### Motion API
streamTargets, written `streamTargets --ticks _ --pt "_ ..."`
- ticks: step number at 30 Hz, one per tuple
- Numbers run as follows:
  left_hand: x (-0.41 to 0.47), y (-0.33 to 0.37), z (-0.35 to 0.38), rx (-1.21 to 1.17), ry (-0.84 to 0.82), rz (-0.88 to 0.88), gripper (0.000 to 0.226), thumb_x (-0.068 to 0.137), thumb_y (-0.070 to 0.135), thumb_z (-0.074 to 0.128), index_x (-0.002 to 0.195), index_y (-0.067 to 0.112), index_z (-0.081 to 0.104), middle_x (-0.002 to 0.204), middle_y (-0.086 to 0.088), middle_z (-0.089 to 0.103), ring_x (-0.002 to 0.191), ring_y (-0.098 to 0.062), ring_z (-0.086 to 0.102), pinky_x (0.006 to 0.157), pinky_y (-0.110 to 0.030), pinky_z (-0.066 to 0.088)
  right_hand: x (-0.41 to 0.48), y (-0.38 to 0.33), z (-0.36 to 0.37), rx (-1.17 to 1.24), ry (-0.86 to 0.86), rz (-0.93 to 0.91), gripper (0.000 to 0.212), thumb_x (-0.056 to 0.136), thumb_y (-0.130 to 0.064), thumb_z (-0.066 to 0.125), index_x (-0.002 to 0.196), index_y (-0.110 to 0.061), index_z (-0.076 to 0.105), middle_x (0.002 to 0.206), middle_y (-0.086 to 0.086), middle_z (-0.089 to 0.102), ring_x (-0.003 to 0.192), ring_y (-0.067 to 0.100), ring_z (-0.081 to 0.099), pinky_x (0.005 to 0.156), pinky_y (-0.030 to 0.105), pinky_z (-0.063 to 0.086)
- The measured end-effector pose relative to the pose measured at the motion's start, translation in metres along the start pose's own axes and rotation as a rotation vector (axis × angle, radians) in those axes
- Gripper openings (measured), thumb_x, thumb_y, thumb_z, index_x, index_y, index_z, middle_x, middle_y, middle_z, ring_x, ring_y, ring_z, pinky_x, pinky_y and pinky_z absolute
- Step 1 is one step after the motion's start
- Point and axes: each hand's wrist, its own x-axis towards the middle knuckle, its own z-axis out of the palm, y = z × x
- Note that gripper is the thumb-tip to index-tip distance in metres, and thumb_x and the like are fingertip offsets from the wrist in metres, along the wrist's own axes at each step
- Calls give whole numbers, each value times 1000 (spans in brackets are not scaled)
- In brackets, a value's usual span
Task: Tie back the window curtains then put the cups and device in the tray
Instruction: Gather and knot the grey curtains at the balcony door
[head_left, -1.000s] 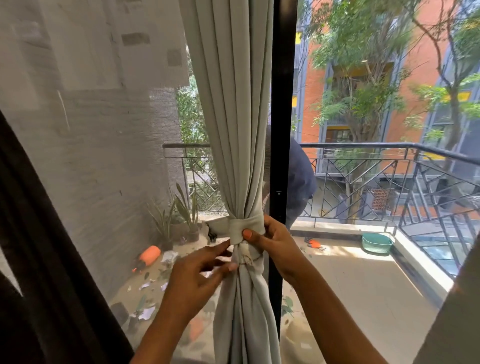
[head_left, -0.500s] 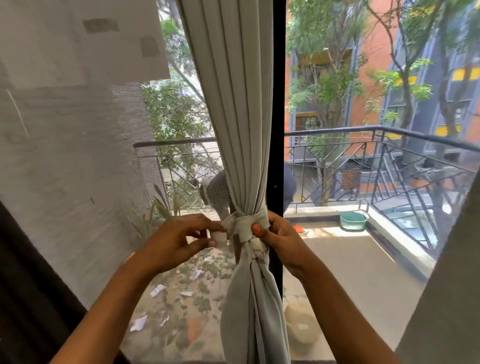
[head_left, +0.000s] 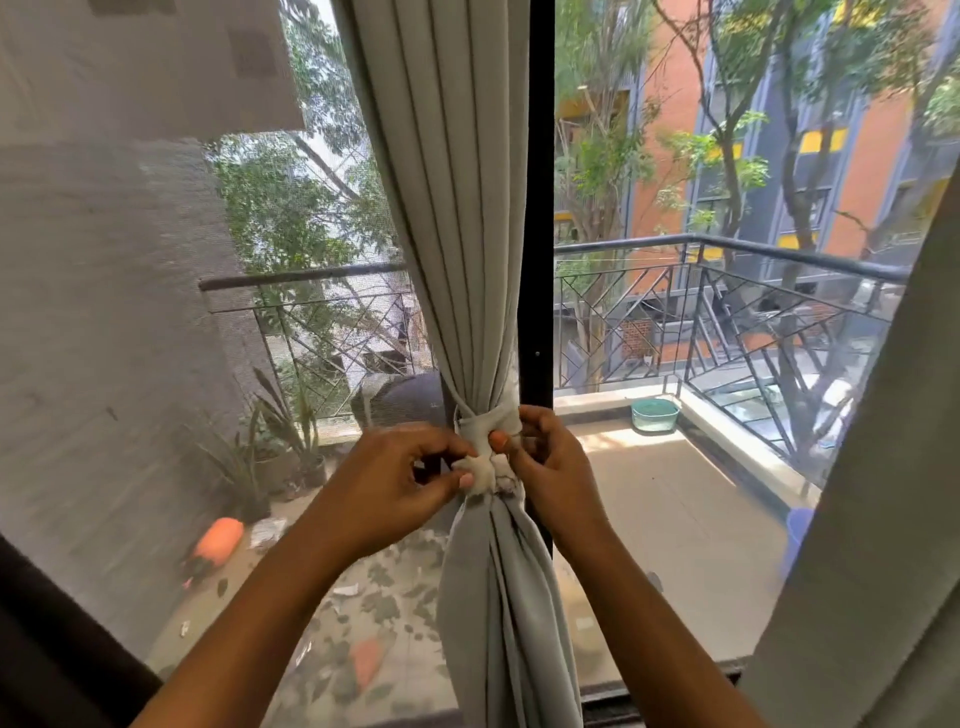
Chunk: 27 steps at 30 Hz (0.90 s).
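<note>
One grey curtain (head_left: 457, 218) hangs gathered into a tight column against the black window frame (head_left: 536, 208), cinched at its waist by a fabric tieback (head_left: 491, 423) of the same cloth. A second curtain (head_left: 883, 467) hangs loose at the right edge, not yet bound, so the tying step looks about half done. The bundle sits hard against the frame probably so the glass on both sides stays uncovered and the band has something narrow to circle. Below the band the folds flare out again, which suggests the wrap is snug. Both hands work at the front of the band, just under it. The left hand (head_left: 400, 478) pinches the pale loose end (head_left: 480, 470) of the tie between thumb and fingertips. The right hand (head_left: 550, 462) has its thumb pressed on the band and fingers curled closed around the knot from the frame side. No cups, device or tray are in view.
</note>
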Motion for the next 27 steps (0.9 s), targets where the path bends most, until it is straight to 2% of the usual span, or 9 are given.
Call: streamTargets --ticks 2,4,6,11,14,17,22,24,27 --pt "0 0 5 34 22 3 23 76 33 69 96 25 75 76 24 62 74 1 60 67 -27 55 -12 0 2 -108 180 -35 30 79 -28 73 103 -26 56 95 -6 64 85 4 62 71 16 51" --pt "0 0 8 42 45 -11 27 74 36 67 98 26 75 77 25 61 76 0 60 67 -26 55 -27 2 6 -123 272 -106 19 83 -26 69 97 -26 57 90 -7 63 83 4 60 67 16 51" --pt "0 -1 9 34 56 -38 28 74 36 68 99 28 75 81 21 65 78 -1 61 67 -24 54 -39 4 10 -82 240 -157 8 89 -30 62 93 -23 62 87 -5 65 84 7 62 70 21 51" --pt "-1 -2 8 29 5 3 22 81 28 71 103 29 72 87 22 63 77 -1 60 66 -20 52 -37 5 6 -168 187 -160 5 86 -21 66 88 -17 69 84 -2 68 80 3 62 65 8 46" --pt "-3 3 3 48 -106 88 31 86 27 58 116 33 67 91 33 55 78 4 56 63 -6 40 -34 5 8 -184 189 -145 7 88 -22 65 87 -16 69 80 -5 69 76 5 63 64 14 49" --pt "-3 4 0 102 -126 48 39 85 27 52 120 40 63 94 40 50 77 6 55 63 -6 38 -37 5 14 -170 172 -150 9 89 -24 63 88 -17 68 79 -5 68 75 8 65 65 22 53" --pt "-4 7 2 125 -33 -96 35 84 10 62 111 30 71 94 23 57 72 20 51 64 1 35 -39 6 25 -199 163 -180 23 89 -41 57 92 -20 66 84 -8 68 81 11 66 70 39 56" --pt "-5 7 0 122 -8 -152 34 82 10 62 107 31 73 98 12 65 66 19 50 61 -1 35 -41 3 29 -211 194 -208 22 89 -40 56 92 -20 66 85 -9 67 81 10 66 69 37 56" --pt "-4 9 0 98 13 -210 33 82 13 63 105 33 73 96 11 68 59 17 50 55 -3 34 -43 -2 36 -251 268 -235 6 90 -27 61 89 -23 64 82 -10 65 79 6 62 66 28 54"
